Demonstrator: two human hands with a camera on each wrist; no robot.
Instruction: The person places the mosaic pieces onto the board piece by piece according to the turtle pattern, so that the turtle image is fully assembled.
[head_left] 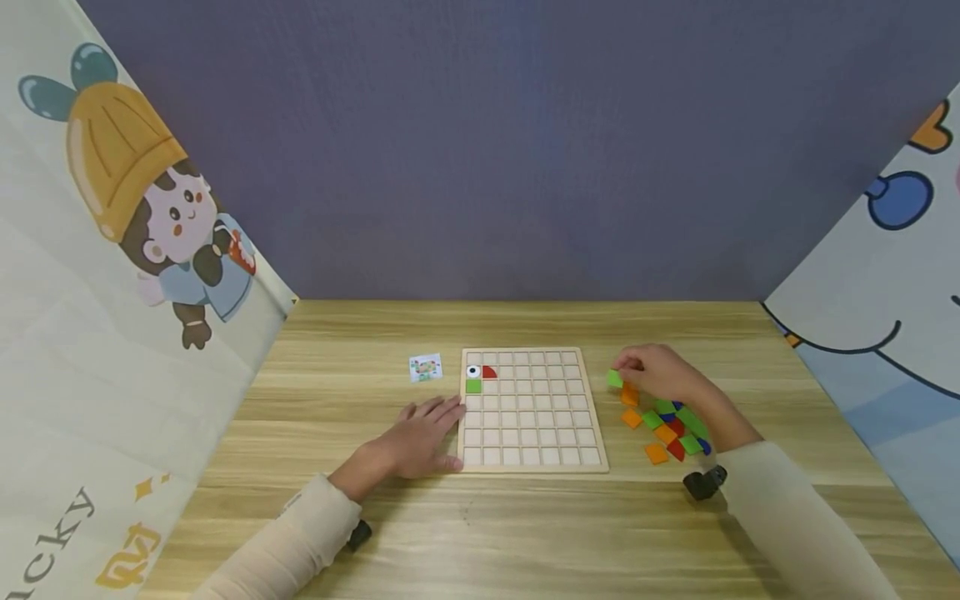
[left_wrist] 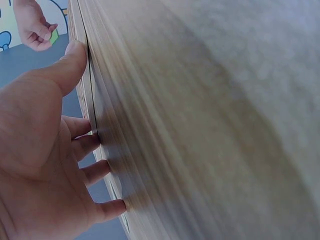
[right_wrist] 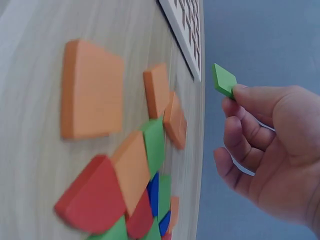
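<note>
Between thumb and forefinger my right hand [head_left: 660, 372] pinches a green square tile [right_wrist: 223, 80], raised above the table beside a loose pile of tiles. Flat on the table, my left hand [head_left: 422, 437] rests with spread fingers touching the left edge of a wooden grid board [head_left: 531, 468]. In the board's upper left cells lie a white tile with a black dot [head_left: 473, 372], a red quarter-round tile [head_left: 489, 372] and another green tile [head_left: 473, 387]. The right wrist view shows the pile close up, with an orange square tile [right_wrist: 95, 90] and a red rounded tile [right_wrist: 92, 197].
Left of the board lies a small picture card [head_left: 425, 367]. Several orange, green, red and blue tiles are scattered right of the board, near an orange tile [head_left: 656, 453]. A dark partition [head_left: 525, 167] stands behind the wooden table [head_left: 480, 542], with printed panels at both sides.
</note>
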